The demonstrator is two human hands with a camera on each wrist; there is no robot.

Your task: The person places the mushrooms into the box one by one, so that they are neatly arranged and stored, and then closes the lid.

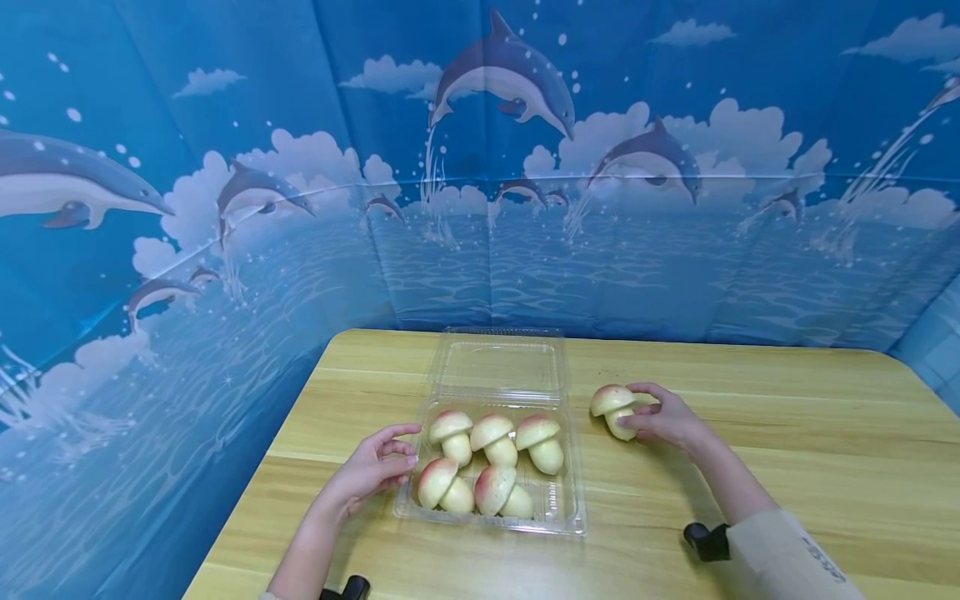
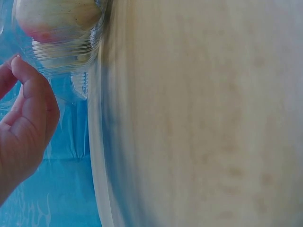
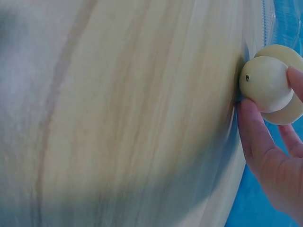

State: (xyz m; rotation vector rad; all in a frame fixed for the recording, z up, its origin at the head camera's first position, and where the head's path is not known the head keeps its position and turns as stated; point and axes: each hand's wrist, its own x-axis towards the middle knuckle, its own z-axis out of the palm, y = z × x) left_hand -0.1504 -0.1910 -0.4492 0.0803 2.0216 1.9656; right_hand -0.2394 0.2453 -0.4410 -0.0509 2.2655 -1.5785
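Observation:
A clear plastic clamshell box [image 1: 567,500] lies on the table with its lid folded back. Inside are several toy mushrooms [image 1: 493,439] with pink-tinged caps and pale stems, three in the far row and two in the near row. My left hand [image 1: 375,467] is at the box's left edge, thumb and forefinger pinching the rim; the left wrist view shows these fingers [image 2: 35,94] beside the ridged plastic. To the right of the box, my right hand [image 1: 666,417] grips another toy mushroom [image 1: 611,402] by its stem, fingers and thumb around it. The right wrist view shows its rounded stem end [image 3: 265,82].
The open lid [image 1: 498,367] reaches toward the back edge of the wooden table [image 1: 787,433]. Behind and to the left hangs a blue curtain [image 1: 300,250] with dolphins. Black camera mounts [image 1: 707,542] sit at both wrists.

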